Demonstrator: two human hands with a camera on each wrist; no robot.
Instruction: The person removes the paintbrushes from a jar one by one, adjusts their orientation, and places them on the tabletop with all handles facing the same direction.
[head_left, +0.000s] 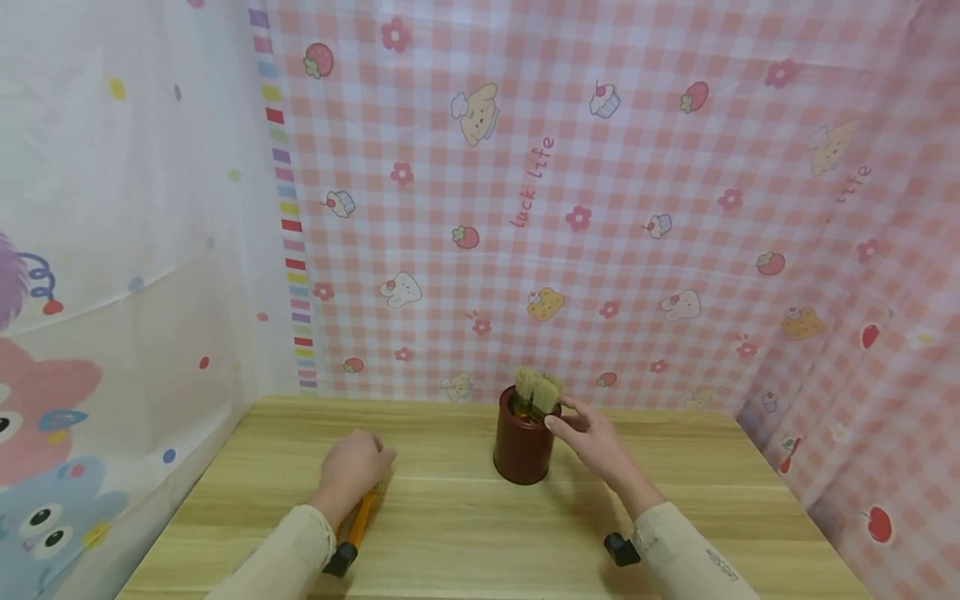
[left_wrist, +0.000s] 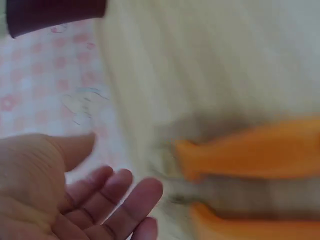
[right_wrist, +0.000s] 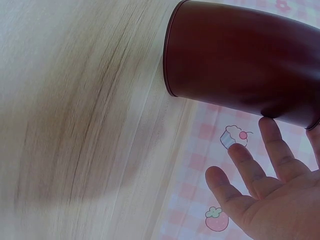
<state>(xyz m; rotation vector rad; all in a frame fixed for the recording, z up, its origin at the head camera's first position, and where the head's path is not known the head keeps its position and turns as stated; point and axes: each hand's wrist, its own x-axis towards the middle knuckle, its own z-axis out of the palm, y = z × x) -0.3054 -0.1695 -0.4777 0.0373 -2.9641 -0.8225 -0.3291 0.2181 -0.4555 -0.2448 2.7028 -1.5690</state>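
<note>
Cream sleeves (head_left: 281,557) lead to the left hand (head_left: 351,471), relaxed and holding nothing beside orange handles (head_left: 362,517), and the right hand (head_left: 600,442), fingers spread, touching the maroon brush holder (head_left: 521,454) upright on the counter (head_left: 442,533). Reaching its bristle brushes (head_left: 547,393) seems the step; the next move likely calls for a careful pinch.

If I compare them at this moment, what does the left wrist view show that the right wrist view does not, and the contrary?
Only the left wrist view shows the left hand and, beside it, two blurred orange handles. Only the right wrist view shows the right hand and a strawberry print. Both show part of the dark red container, the wooden table and the pink checked cloth.
</note>
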